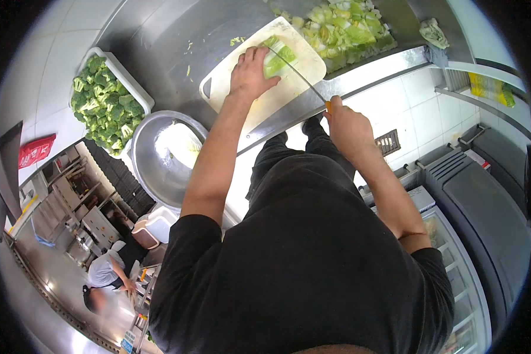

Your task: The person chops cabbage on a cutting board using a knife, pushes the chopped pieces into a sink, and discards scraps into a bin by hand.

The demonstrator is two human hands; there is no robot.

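A piece of Chinese cabbage, pale green and white, lies on the white cutting board. My left hand holds it from the left side, fingers curled at its edge and thumb stretched toward me. In my right hand is a long knife, gripped by its orange handle. Its blade slants up and left across the board, the far end over the cabbage close to my left fingertips. Chopped cabbage is heaped just beyond the board, to the right.
A white tub of broccoli florets stands at the left. Nearer me is a steel bowl with a pale cabbage piece inside. A crumpled cloth lies at the counter's right end. Another person bends over a work surface at lower left.
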